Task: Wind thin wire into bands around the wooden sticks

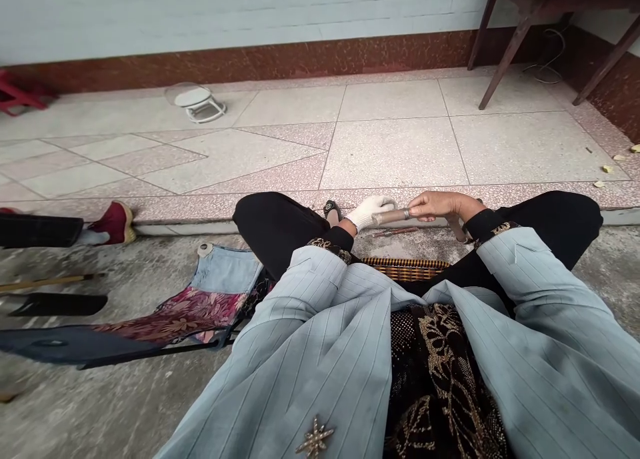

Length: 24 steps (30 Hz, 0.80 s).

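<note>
One rod (393, 216) sits pinched in one bare right hand (436, 204), its other end at one gloved left hand (369, 211), grip unclear.

Over on the far left, 1 red stool (20, 95) sits against the pale wall (250, 12); right of it, 1 small white stool (194, 98) stands on the tiles (395, 149). Swing to the far right: 1 dark wooden table (575, 4), yellowish leaves (607, 169) scattered nearer. And on the near left, 1 red shoe (116, 224) on someone's foot, with 1 patterned cloth folding chair (185, 312) just nearer!
</note>
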Available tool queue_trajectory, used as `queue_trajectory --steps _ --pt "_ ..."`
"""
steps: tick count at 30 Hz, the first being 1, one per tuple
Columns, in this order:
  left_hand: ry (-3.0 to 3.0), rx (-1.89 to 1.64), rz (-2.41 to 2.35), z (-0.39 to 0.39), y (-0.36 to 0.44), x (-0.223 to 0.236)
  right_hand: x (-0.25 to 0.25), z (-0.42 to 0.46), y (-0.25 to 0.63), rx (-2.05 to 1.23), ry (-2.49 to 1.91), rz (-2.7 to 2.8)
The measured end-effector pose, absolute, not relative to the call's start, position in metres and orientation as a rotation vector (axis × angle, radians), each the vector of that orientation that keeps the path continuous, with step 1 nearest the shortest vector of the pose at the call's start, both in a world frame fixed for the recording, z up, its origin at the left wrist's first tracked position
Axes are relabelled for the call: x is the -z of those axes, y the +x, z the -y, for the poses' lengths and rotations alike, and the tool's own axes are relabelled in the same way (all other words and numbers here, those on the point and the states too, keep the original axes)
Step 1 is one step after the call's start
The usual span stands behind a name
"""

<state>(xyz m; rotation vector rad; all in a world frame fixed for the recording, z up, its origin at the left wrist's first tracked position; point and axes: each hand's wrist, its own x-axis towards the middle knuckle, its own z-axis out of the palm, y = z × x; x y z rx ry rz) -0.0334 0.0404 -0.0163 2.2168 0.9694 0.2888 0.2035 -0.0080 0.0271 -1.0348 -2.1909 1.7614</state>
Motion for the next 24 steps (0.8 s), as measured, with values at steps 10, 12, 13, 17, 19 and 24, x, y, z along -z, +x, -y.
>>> queue_trajectory --steps 10,12,13,17,19,24 --pt "2.379 -0.301 -1.043 -0.035 -0.03 0.003 -0.009 -0.001 0.205 -1.372 -1.699 2.581" --pt "2.319 -0.323 -0.977 -0.031 -0.029 0.001 -0.008 -0.004 0.202 -1.053 -1.985 2.565" --pt "2.257 -0.322 -0.919 -0.029 -0.028 0.0 -0.008 -0.006 0.201 -0.882 -2.089 2.523" --pt "1.963 -0.255 -0.737 -0.019 -0.024 0.004 -0.011 -0.01 0.2 -0.67 -2.121 2.155" --pt "1.887 -0.262 -0.74 -0.017 -0.023 0.007 -0.014 -0.01 0.201 -0.87 -1.98 1.935" --pt "1.89 -0.33 -0.789 -0.02 -0.024 0.012 -0.023 -0.001 0.198 -1.322 -1.586 1.643"
